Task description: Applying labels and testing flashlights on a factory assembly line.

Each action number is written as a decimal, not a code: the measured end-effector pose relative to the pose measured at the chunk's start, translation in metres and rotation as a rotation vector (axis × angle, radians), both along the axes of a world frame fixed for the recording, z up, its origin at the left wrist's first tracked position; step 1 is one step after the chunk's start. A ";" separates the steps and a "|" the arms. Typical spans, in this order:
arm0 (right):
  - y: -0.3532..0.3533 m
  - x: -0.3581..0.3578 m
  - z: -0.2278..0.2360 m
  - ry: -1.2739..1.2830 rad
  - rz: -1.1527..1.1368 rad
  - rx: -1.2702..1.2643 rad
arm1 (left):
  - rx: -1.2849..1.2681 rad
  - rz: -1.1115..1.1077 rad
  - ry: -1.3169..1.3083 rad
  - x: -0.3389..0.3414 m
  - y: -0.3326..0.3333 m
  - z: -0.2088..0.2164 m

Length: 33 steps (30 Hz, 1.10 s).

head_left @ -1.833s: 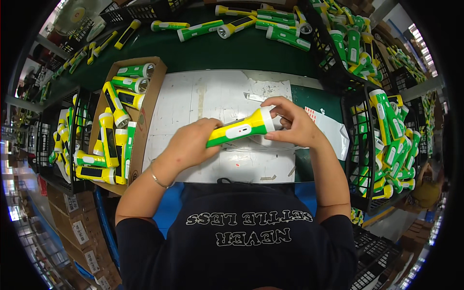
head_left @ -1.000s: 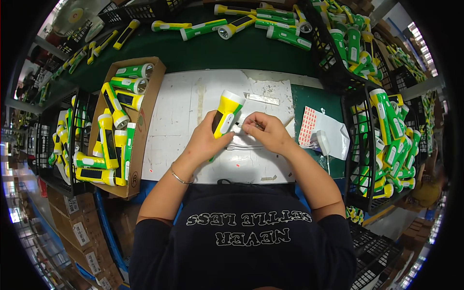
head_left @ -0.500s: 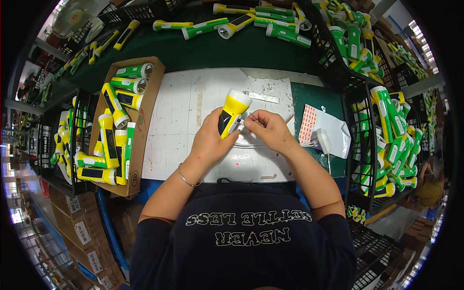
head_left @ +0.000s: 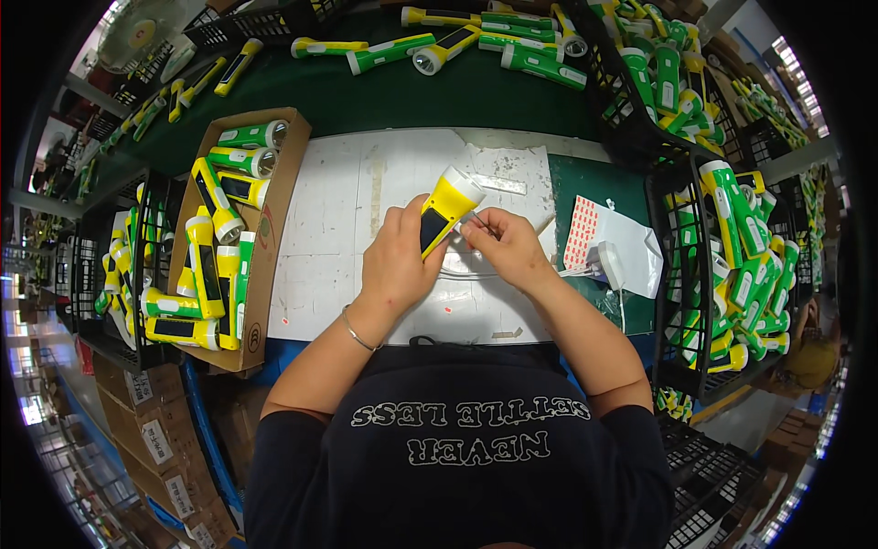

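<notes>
Over the white work sheet (head_left: 338,197), my left hand (head_left: 399,254) is wrapped round a yellow flashlight (head_left: 446,206) with a white head and a dark panel. The flashlight is tilted, its head pointing away and to the right, the panel facing up. My right hand (head_left: 508,247) is closed in a pinch right beside the flashlight's right side, just below its head. A thin dark sliver shows at those fingertips, too small to name. Behind the hands a white cable (head_left: 466,275) runs toward a white charger (head_left: 611,265) on the right.
At left stands a cardboard box (head_left: 294,156) of green and yellow flashlights, with a black crate (head_left: 87,274) beyond it. More flashlights fill black crates at right (head_left: 672,274) and far right (head_left: 608,101). A red-and-white label sheet (head_left: 582,233) lies near the charger. Loose flashlights (head_left: 393,53) lie across the far green surface.
The flashlight has turned in my left hand, so its dark panel shows more and its white side part is hidden. Its head has shifted slightly right. My right hand stays pinched beside it.
</notes>
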State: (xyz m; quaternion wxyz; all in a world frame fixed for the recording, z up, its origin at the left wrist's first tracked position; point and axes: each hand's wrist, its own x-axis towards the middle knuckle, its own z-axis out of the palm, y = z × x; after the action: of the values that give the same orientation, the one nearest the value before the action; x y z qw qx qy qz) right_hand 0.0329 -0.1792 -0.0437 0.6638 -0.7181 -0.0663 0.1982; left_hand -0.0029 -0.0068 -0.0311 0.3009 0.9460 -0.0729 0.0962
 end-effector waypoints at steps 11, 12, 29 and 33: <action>-0.002 -0.017 0.019 -0.411 0.075 -0.165 | -1.275 -0.216 0.414 0.014 -0.016 0.013; -0.008 -0.014 0.026 -0.478 0.036 -0.197 | -1.273 -0.238 0.409 0.014 -0.016 0.017; -0.200 0.213 0.104 -1.228 -0.989 -1.115 | -0.992 -0.179 0.063 0.011 0.010 0.010; -0.121 0.241 0.051 -1.117 -0.408 -1.100 | -0.953 -0.169 0.048 0.016 0.012 0.006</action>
State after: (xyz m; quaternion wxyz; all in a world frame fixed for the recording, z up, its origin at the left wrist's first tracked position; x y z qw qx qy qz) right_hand 0.2739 -0.2998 0.0071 0.1075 -0.9328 -0.1486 -0.3103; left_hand 0.0130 0.0056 -0.0250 0.7091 0.6956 -0.0903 0.0720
